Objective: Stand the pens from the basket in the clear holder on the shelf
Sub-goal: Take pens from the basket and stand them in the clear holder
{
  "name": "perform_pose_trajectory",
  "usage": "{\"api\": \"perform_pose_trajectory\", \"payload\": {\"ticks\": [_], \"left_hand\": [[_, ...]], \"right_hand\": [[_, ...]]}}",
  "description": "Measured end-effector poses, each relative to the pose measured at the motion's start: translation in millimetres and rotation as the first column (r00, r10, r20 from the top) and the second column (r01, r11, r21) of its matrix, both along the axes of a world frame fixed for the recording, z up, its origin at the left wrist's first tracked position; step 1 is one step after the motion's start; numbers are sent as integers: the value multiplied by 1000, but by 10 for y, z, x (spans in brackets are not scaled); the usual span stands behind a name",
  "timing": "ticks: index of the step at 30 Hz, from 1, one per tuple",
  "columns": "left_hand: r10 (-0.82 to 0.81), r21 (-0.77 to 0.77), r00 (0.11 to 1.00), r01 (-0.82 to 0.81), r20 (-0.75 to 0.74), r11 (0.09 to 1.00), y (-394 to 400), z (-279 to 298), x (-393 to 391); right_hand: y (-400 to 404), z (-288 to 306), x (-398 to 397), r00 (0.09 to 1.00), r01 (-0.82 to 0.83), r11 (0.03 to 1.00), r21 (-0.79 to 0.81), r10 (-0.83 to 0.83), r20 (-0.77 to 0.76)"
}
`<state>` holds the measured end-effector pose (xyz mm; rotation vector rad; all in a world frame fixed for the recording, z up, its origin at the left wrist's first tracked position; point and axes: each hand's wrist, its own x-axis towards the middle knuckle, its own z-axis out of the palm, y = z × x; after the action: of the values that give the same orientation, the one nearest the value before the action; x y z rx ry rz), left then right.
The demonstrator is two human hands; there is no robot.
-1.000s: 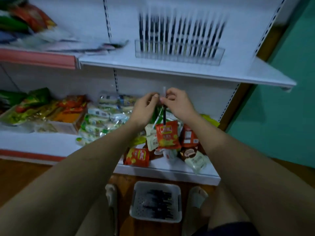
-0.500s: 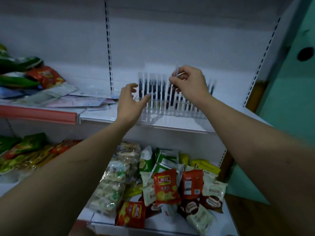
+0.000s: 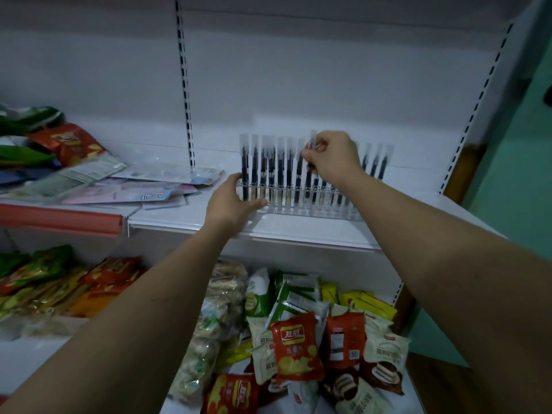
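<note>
A clear holder [image 3: 301, 206] stands on the white upper shelf [image 3: 298, 231], filled with several upright dark pens with clear caps. My right hand [image 3: 331, 156] pinches one such pen [image 3: 310, 162] near its cap, upright over the middle of the holder's row. The pen's lower end reaches down among the other pens; whether it sits in a slot I cannot tell. My left hand [image 3: 231, 201] grips the holder's left end, thumb along the front, fingers behind. The basket is out of view.
Flat paper packets [image 3: 125, 186] and snack bags [image 3: 67, 141] lie on the upper shelf to the left. Below, the lower shelf holds heaps of snack packets [image 3: 295, 345]. A slotted upright [image 3: 185, 85] runs up the back wall. A green wall [image 3: 513, 180] stands at right.
My right hand carried the pen from in front of the lower shelf up to the holder and lowered it into the row. My left hand let go of the pen and took the holder's left end.
</note>
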<state>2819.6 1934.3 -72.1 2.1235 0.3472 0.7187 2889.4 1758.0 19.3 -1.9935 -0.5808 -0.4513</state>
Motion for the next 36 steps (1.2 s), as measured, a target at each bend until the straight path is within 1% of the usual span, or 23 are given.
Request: {"api": "perform_pose_trajectory", "payload": {"ticks": [3,6,10,15,17,20,24,26,29,31,33,36], "left_hand": [[11,7,1000,-11,0,1000,10,-15,1],[18,13,1000,-18,2,1000,9,-18,-15],[10,11,1000,-10,-2,1000,0,-4,-40],[-16,-5,1000,16,-4,1000,-16,21,-72],[-26,-46,1000,26,2,999,1,31,-104],[-47,-105,999,47,7,993,4,67,-171],[-51,-183,999,54,18,982,-99,134,-361],[-48,-253,997,60,54,966,-182,131,-492],[-41,-327,986,93,162,940,-354,102,-732],[-44,-327,976,113,213,938,-522,74,-925],[-73,-312,967,150,244,938,-684,1,-1102],[-154,-303,962,220,226,927,-874,-174,-1324]], "right_hand": [[17,-85,-2,999,16,1000,21,-15,-41],[4,-121,2,993,49,999,-16,-51,-108],[34,-160,-35,991,80,996,-47,-84,-104],[7,-164,-114,983,89,977,-195,-118,-138],[-26,-208,-163,985,73,976,-205,-103,-138],[-102,-271,-293,987,92,979,-183,-114,-113],[-199,-344,-533,992,72,966,-250,-95,-84],[-253,-383,-674,997,54,958,-281,-65,-32],[-336,-471,-973,1000,-8,925,-379,19,25],[-391,-585,-1181,997,-28,886,-463,61,56],[-424,-748,-1319,994,-3,841,-541,60,88],[-419,-977,-1460,996,27,812,-583,27,85]]}}
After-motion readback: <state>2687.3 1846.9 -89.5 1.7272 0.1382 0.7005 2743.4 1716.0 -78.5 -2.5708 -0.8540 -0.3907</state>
